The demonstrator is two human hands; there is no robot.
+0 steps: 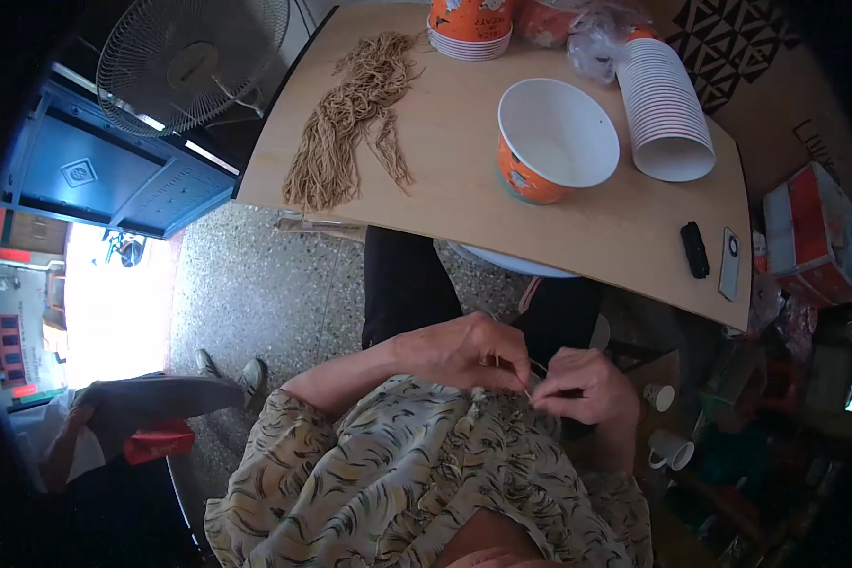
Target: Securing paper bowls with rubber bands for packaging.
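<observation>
Fingers (515, 356) of the left hand (473, 346) and right hand (589, 383) are pinched on a thin strand (528, 390), held close before the patterned shirt (398, 464). Farther out, on the table (454, 142), an orange paper bucket (528, 178) is flanked by bundled tan yarn (346, 118) and a sideways stack of nested paper buckets (663, 99).

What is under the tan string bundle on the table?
Wooden tabletop shows around the tan string bundle and in a gap near its lower end; anything directly beneath is hidden.
</observation>
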